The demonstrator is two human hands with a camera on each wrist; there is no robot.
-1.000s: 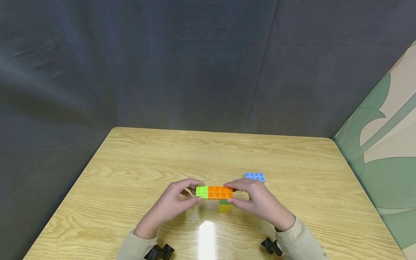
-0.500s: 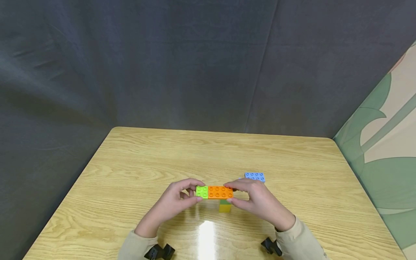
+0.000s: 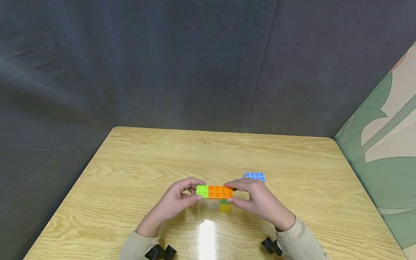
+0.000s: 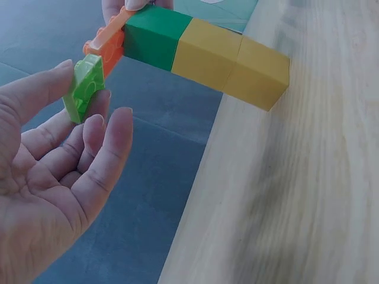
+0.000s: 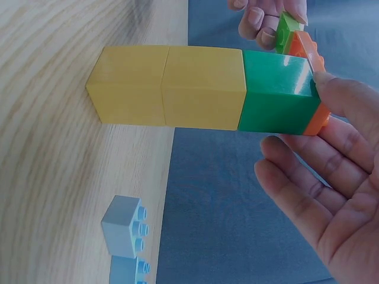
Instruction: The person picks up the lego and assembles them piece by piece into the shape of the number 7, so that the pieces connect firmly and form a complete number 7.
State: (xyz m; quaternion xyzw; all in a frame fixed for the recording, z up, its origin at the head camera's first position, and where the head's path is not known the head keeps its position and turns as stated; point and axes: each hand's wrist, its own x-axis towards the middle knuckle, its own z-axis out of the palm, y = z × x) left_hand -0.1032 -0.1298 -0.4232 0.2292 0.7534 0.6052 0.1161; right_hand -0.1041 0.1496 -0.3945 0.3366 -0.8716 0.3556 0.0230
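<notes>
A tower of two yellow bricks (image 5: 204,89) with a green brick (image 5: 278,92) above them stands upright on the table. Across its top lies a thin orange eight-stud brick (image 3: 220,192), overhanging to the left. My right hand (image 3: 256,196) pinches the orange brick's right end between thumb and finger. My left hand (image 3: 177,196) pinches a thin lime-green four-stud brick (image 3: 202,191) by its edges. In the head view the lime brick lines up against the orange one's left end, held above the table. Whether the two are joined I cannot tell.
Behind my right hand lies a blue eight-stud brick (image 3: 255,176). The right wrist view shows a light blue brick (image 5: 121,228) and part of a second blue brick (image 5: 122,272) beside it. A dark curtain (image 3: 195,72) hangs beyond the wooden table (image 3: 146,151).
</notes>
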